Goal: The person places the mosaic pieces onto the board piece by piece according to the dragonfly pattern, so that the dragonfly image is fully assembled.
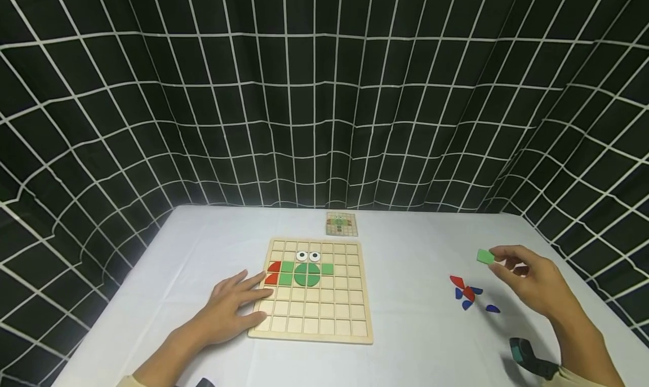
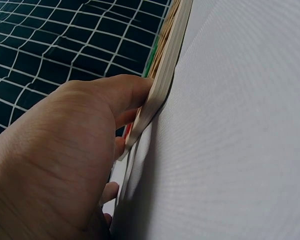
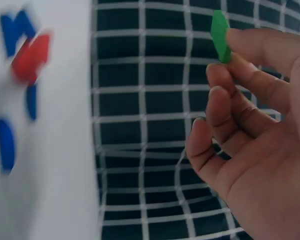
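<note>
Between thumb and index finger my right hand [image 1: 527, 274] pinches a light green square tile [image 1: 485, 257], held above the table at the right. The tile [image 3: 220, 36] shows edge-on in the right wrist view. My left hand [image 1: 230, 308] rests with spread fingers on the left edge of a wooden grid board [image 1: 324, 338]. On the board lie two red pieces [image 1: 272, 278], several light green squares [image 1: 327, 269], a darker green circle of quarter pieces [image 1: 307, 275] and two round eye pieces [image 1: 308, 256]. In the left wrist view the thumb touches the board's rim [image 2: 162, 80].
Loose red pieces [image 1: 469, 294] and several blue pieces [image 1: 492, 308] lie on the white table [image 1: 410, 297] below the right hand. A small pattern card [image 1: 341, 223] lies behind the board. A black curtain with a white grid [image 1: 324, 105] surrounds the table.
</note>
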### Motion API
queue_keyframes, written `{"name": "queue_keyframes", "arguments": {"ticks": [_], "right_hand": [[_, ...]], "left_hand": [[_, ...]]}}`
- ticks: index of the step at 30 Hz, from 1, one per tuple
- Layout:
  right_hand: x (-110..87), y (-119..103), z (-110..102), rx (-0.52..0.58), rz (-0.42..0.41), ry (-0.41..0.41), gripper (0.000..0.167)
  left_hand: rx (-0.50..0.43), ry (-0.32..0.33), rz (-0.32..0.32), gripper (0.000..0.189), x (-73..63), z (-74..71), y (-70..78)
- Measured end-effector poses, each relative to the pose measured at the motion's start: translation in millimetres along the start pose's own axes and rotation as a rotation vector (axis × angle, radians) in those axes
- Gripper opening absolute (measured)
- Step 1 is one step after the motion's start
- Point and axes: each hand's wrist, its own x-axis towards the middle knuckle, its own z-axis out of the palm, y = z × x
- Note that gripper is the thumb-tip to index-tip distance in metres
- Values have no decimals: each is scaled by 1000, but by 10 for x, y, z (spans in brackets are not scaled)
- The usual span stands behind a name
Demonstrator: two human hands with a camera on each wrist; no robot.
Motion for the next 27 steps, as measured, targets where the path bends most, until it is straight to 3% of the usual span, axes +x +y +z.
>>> {"name": "queue_keyframes", "arguments": {"ticks": [5,16,23,27], "right_hand": [[-13,-412,-48,86,-101,80,24],[-18,-1155,-33,254,-248,110,33],[12,-1497,132,367,-365,107,34],[43,-1654,269,381,-371,85,30]], "left_hand": [[-4,2,-8,43,-19,-4,9],[-3,2,-23,43,-37,-21,21],[5,12,2,43,-30,-29,29],[3,6,1,43,-12,-21,21]]}}
